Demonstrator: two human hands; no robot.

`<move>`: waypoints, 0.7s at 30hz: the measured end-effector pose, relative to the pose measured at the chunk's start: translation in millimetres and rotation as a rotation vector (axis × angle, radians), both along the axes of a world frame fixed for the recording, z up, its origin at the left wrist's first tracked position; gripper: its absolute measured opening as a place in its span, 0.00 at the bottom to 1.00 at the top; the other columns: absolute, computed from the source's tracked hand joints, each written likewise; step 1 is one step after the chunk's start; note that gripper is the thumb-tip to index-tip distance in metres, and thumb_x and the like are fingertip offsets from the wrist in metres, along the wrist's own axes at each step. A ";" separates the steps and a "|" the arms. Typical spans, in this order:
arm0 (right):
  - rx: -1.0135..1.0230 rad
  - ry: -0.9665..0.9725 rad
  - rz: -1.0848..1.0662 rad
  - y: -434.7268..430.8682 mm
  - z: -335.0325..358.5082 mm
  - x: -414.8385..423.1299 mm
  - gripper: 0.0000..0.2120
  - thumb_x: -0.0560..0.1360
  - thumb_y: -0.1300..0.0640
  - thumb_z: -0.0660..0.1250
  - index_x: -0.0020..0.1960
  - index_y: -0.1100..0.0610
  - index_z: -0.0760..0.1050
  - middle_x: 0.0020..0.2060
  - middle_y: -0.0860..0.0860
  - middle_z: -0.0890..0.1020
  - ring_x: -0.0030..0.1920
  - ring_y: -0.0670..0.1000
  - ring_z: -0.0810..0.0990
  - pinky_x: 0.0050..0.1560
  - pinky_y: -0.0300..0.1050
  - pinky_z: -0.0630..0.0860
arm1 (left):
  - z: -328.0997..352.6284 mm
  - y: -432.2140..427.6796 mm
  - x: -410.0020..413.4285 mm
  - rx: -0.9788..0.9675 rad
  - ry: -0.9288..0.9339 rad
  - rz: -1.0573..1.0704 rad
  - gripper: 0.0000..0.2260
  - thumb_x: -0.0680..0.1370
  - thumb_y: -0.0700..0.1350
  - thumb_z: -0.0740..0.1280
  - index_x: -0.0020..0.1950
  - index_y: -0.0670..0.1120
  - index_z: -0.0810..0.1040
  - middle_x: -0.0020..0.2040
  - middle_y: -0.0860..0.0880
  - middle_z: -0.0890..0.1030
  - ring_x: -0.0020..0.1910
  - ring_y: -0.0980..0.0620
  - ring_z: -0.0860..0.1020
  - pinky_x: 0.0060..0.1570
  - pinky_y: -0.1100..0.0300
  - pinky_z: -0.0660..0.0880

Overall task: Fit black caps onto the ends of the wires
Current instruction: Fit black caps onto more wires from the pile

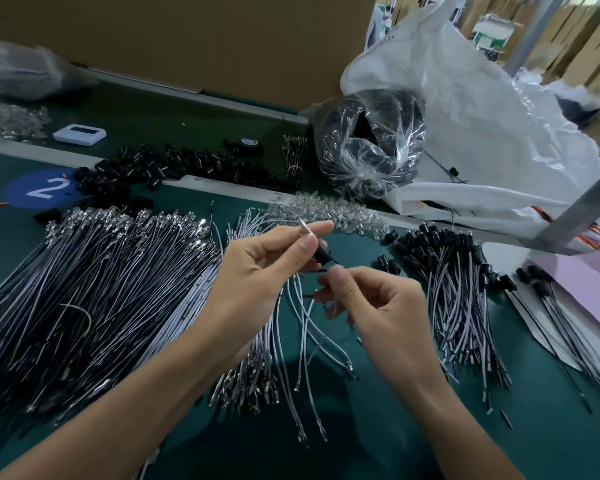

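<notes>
Cap (pixel 323 251) is pinched in left hand (pixel 271 268) fingers, held above the counter (pixel 413 427) mid-frame, w/ a clear tip (pixel 305 227) poking up past the thumb. Right hand (pixel 381 306) fingers pinch the wire (pixel 326 270) end just beside the cap. Prob best: hold cap steady, line the lead up w/ its hole, feed straight, no bending. Loose wires (pixel 94 289) lie at left, capped ones (pixel 454 271) at right

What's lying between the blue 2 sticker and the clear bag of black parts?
In the head view, a heap of loose black caps, then a small tied wire bundle just before the bag.
</notes>
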State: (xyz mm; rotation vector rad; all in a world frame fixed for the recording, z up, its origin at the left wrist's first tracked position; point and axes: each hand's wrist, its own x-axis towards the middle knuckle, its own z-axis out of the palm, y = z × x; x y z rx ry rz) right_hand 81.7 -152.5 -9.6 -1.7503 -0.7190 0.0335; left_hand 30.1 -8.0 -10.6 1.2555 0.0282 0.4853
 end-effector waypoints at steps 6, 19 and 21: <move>-0.032 -0.502 -0.323 -4.0 -1.0 2.4 0.14 0.75 0.50 0.70 0.36 0.55 0.73 0.30 0.45 0.73 0.31 0.45 0.70 0.34 0.35 0.66 | 1.4 4.6 -0.5 -0.114 0.018 0.022 0.13 0.69 0.47 0.70 0.51 0.47 0.85 0.47 0.46 0.86 0.48 0.53 0.83 0.52 0.64 0.78; -0.158 -0.464 -0.178 2.4 -7.0 -1.1 0.04 0.70 0.62 0.76 0.42 0.57 0.82 0.39 0.46 0.79 0.41 0.43 0.74 0.43 0.31 0.67 | -0.9 1.9 0.7 -0.078 -0.019 0.010 0.10 0.72 0.45 0.68 0.49 0.47 0.86 0.45 0.45 0.86 0.48 0.52 0.84 0.50 0.64 0.78; -0.148 -0.442 -0.159 2.4 -7.7 -1.2 0.04 0.70 0.63 0.76 0.42 0.58 0.82 0.38 0.46 0.79 0.40 0.42 0.73 0.42 0.31 0.67 | -1.3 2.0 0.2 -0.079 -0.024 0.018 0.09 0.72 0.45 0.69 0.49 0.46 0.86 0.46 0.44 0.86 0.48 0.52 0.84 0.50 0.63 0.78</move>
